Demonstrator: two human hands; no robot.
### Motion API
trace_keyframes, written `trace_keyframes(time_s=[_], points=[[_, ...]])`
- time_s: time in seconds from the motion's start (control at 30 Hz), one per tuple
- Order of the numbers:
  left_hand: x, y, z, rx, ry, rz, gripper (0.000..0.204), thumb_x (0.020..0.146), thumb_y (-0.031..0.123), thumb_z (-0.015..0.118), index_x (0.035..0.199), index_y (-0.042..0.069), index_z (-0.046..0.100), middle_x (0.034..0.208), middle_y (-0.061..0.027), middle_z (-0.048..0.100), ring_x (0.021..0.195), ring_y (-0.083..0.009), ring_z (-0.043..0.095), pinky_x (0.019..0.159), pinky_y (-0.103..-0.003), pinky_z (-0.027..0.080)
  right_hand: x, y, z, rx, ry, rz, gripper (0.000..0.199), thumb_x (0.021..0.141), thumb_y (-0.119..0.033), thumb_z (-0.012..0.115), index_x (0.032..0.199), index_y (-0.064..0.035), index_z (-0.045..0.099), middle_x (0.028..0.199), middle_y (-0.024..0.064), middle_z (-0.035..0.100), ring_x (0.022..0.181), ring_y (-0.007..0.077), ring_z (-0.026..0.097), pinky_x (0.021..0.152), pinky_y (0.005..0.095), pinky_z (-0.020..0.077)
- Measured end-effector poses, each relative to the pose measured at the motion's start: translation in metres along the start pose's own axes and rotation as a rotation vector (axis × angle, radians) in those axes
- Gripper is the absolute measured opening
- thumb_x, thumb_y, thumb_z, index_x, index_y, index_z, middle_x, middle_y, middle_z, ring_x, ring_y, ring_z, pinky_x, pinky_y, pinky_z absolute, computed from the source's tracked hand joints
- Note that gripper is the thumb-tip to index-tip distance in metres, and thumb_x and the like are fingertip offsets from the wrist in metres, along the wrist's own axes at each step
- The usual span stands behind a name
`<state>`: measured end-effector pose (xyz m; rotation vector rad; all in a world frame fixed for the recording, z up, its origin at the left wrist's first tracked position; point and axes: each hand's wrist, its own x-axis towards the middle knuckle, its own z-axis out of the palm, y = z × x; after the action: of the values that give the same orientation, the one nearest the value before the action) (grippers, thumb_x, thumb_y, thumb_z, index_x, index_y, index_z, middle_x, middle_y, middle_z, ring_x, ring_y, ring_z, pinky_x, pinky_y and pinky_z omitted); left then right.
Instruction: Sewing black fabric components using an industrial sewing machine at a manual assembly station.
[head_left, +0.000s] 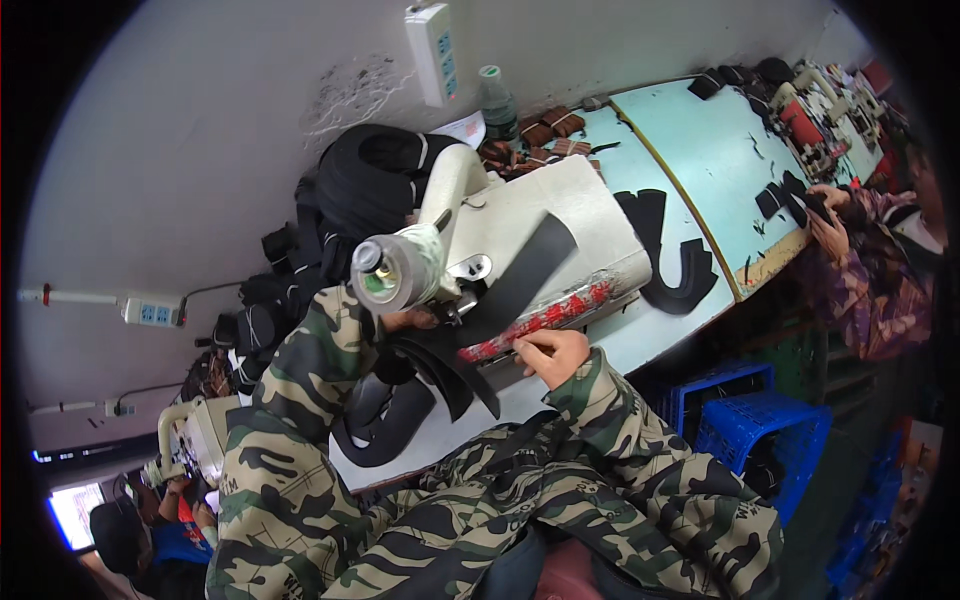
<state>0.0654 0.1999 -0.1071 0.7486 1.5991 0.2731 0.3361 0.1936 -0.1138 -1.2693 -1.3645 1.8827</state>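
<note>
White worktop nearest. I'm seeing the right hand half-curled, nothing visibly held; left hand mostly hidden, can't tell its grip. Black strip is lying across the white bench machine's bed; I'd be keeping it flat, guiding evenly. Long axis running diagonally, free end pointing away, rightward.

Strip: I saw smooth, matt black sheeting.
Machine: its red-painted edge looked chipped, rough.
Crate: was blue plastic.
</note>
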Motion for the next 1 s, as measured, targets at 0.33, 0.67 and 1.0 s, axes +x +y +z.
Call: trace_keyframes(time_s=[0.33,0.67,1.0], points=[[-0.029,0.036,0.036,0.209,0.053,-0.219,0.023,0.082,0.021,0.058,0.088,0.000,0.060,0.073,-0.0030,0.061,0.069,-0.0117,0.056,0.067,-0.025,0.044,0.133,-0.024,0.004,-0.429,-0.204,-0.271,0.033,0.066,-0.019,0.064,0.088,0.0046,0.057,0.075,0.0198,0.062,0.069,0.0248,0.063,0.062,0.0337,0.0488],[-0.005,-0.106,-0.055,0.134,-0.429,0.074,0.013,0.083,0.008,0.054,0.088,-0.001,0.062,0.077,-0.0006,0.060,0.075,-0.0093,0.054,0.072,-0.023,0.041,-0.004,-0.090,-0.228,0.250,0.456,-0.401,0.017,0.077,-0.013,0.054,0.086,0.0006,0.057,0.075,0.0100,0.063,0.073,0.0199,0.060,0.071,0.0321,0.0462],[0.086,-0.179,-0.074,0.090,0.384,0.301,0.026,0.085,0.023,0.050,0.088,0.001,0.063,0.069,-0.0022,0.058,0.061,-0.0099,0.051,0.055,-0.025,0.040,0.032,0.103,-0.249,-1.351,0.265,-0.187,0.045,0.070,-0.021,0.056,0.114,-0.0170,0.052,0.122,0.0063,0.047,0.120,0.0236,0.036,0.092,0.0489,0.0282]])
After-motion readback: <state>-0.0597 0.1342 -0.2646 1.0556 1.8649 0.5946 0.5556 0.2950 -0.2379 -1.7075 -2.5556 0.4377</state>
